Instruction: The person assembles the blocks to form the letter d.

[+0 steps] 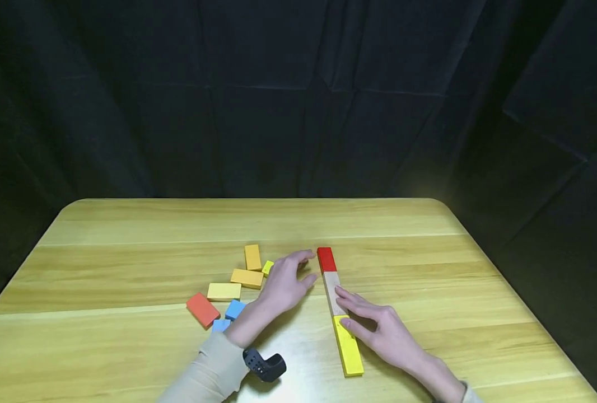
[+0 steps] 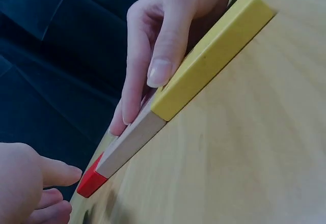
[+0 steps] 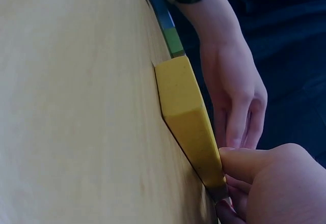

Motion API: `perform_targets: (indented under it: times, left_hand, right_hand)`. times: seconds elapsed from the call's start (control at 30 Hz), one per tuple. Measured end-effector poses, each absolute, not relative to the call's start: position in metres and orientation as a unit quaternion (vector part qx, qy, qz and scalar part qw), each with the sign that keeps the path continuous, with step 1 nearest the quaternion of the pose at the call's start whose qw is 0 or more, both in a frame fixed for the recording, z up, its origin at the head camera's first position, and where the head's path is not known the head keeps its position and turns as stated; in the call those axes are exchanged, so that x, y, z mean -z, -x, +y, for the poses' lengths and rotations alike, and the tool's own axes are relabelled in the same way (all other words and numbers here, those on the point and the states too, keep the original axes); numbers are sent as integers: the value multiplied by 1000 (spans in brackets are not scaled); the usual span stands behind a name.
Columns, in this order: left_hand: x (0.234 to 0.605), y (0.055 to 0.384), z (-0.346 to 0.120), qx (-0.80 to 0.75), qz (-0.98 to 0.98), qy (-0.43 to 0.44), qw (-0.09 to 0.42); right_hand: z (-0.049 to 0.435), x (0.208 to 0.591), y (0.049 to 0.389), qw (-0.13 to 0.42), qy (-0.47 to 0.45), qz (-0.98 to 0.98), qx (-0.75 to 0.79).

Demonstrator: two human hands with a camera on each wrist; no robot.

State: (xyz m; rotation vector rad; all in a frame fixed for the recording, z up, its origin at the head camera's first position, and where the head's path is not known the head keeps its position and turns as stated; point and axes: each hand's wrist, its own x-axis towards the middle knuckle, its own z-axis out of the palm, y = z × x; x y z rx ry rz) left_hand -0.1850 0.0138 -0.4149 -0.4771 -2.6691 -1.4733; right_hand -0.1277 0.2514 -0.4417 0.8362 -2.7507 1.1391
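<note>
Three wooden blocks lie end to end in a row: a short red block (image 1: pixel 326 259) farthest away, a plain wood block (image 1: pixel 331 285) in the middle, and a long yellow block (image 1: pixel 350 355) nearest. My right hand (image 1: pixel 386 333) rests on the row. Its thumb (image 2: pixel 162 72) touches the yellow block and its fingers lie on the plain block. My left hand (image 1: pixel 285 282) hovers just left of the red block, fingers loosely bent, holding nothing. In the left wrist view its thumb (image 2: pixel 61 173) points toward the red block; whether it touches cannot be told.
Left of my left hand lie two orange blocks (image 1: pixel 252 257), a small bright yellow block (image 1: pixel 267 268), a pale yellow block (image 1: pixel 224 291), a red-orange block (image 1: pixel 203 310) and two blue blocks (image 1: pixel 235 309). Beyond the wooden table (image 1: pixel 429 252) hangs a dark curtain (image 1: pixel 263 112).
</note>
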Motion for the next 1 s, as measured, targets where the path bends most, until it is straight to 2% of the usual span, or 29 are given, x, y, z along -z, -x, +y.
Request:
perform_targets:
  times: [0.17, 0.63, 1.0]
  left_hand:
    - [415, 174, 3, 463, -870, 166, 32]
    - [419, 148, -47, 442, -881, 147, 84]
    - [421, 141, -77, 445, -885, 109, 79]
  right_hand:
    - [252, 441, 127, 20, -266, -890, -371]
    - [252, 438, 126, 26, -278, -886, -371]
    - [253, 440, 126, 29, -278, -885, -373]
